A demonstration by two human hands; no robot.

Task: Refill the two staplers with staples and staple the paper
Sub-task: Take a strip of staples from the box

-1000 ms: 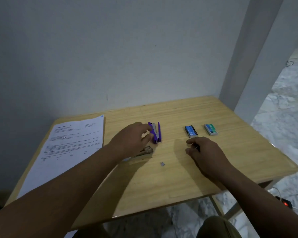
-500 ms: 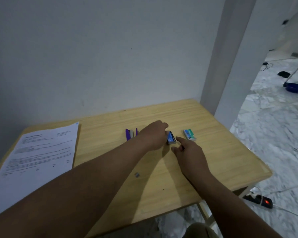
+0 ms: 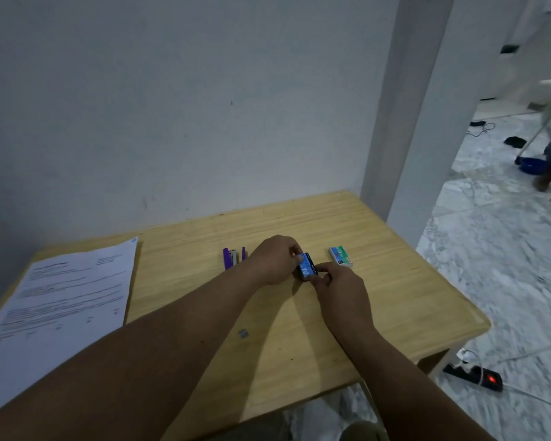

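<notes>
The wooden table (image 3: 395,281) stands against a pale wall. Taking the blue staple box (image 3: 307,266) near the table's middle as landmark: the printed paper (image 3: 61,300) lies far to its left, at the table's left edge. The left hand (image 3: 275,261) pinches the box's left side with its fingers; the right hand (image 3: 339,289) pinches its near right corner. The purple stapler (image 3: 233,258) lies open just left of the left hand. A green staple box (image 3: 340,256) sits just right of the blue one. A small staple strip (image 3: 243,333) lies nearer the table's front edge.
</notes>
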